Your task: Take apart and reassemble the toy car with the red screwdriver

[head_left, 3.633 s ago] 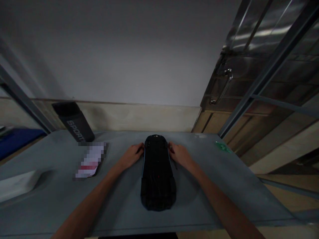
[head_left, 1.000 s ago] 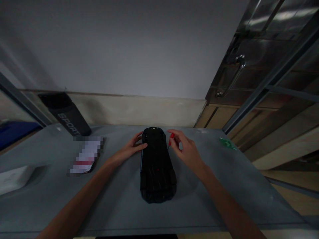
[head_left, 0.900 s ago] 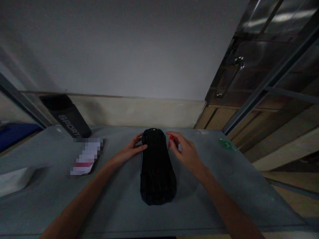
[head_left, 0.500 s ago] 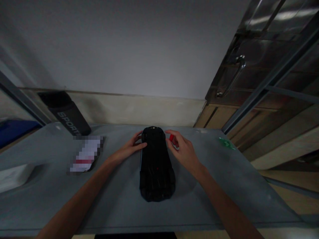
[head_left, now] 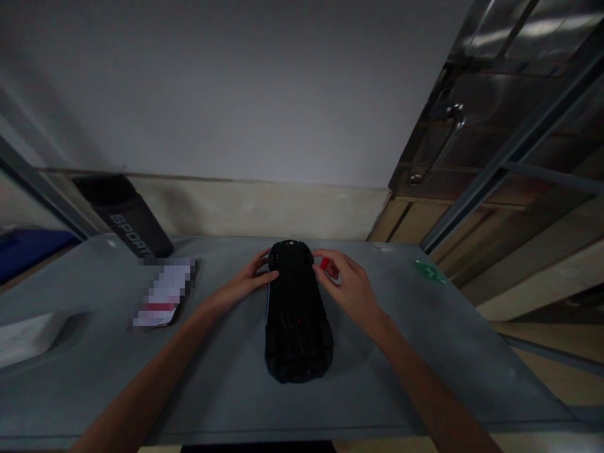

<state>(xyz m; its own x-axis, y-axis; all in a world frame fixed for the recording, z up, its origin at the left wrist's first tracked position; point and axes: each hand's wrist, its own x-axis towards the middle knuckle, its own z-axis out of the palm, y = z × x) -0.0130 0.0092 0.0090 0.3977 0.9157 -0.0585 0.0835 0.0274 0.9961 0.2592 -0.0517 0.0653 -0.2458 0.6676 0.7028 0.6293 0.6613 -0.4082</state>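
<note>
A black toy car lies on its roof on the grey table, its underside facing up. My left hand grips the car's far left side, thumb on the underside and fingers along the edge. At the far right side of the car, my right hand is closed in a pinch, thumb and forefinger close to the wheel area. A small red piece shows between those fingers; most of it is hidden, so its kind is unclear.
On the left of the table lie a blurred-out phone-like item and a white object. A dark bottle marked SPORT stands behind them. Green plastic lies at right. A wall closes off the back.
My right thumb and forefinger have shifted very slightly at the car's side, and the red piece has tilted a little. The car and my left hand stay in place.
</note>
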